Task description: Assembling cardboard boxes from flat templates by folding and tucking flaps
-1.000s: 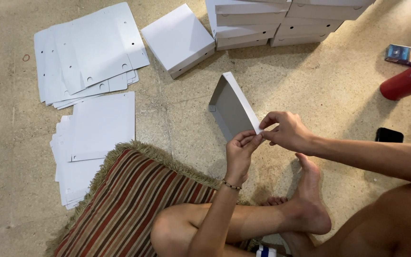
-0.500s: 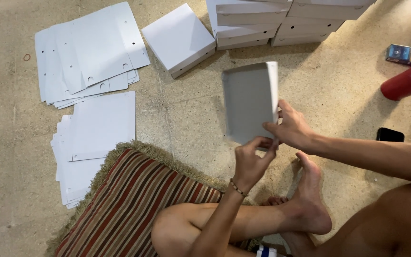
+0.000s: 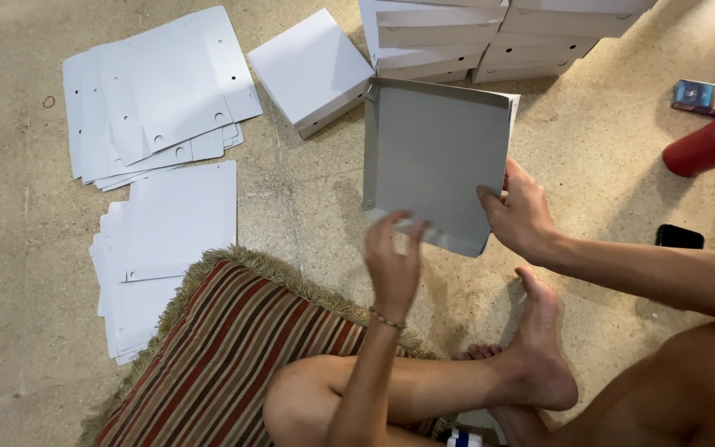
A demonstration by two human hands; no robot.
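Note:
I hold a folded white cardboard box tray (image 3: 436, 157) up in front of me, its grey inside facing me. My right hand (image 3: 519, 213) grips its right edge near the lower corner. My left hand (image 3: 392, 261) pinches the bottom edge of the tray from below, a beaded bracelet on the wrist. The tray hangs above the speckled floor, just in front of my crossed legs.
Two piles of flat white cardboard blanks lie on the left (image 3: 155, 91) (image 3: 163, 240). A finished white box (image 3: 309, 70) and stacked boxes (image 3: 490, 33) sit at the top. A striped cushion (image 3: 233, 356), a red cylinder (image 3: 709, 141), a small pack (image 3: 701, 95) and a black phone (image 3: 679, 237) lie around.
The tray has turned from edge-on to face me flat and has risen. My right hand moved to its right edge and my left hand to the bottom edge.

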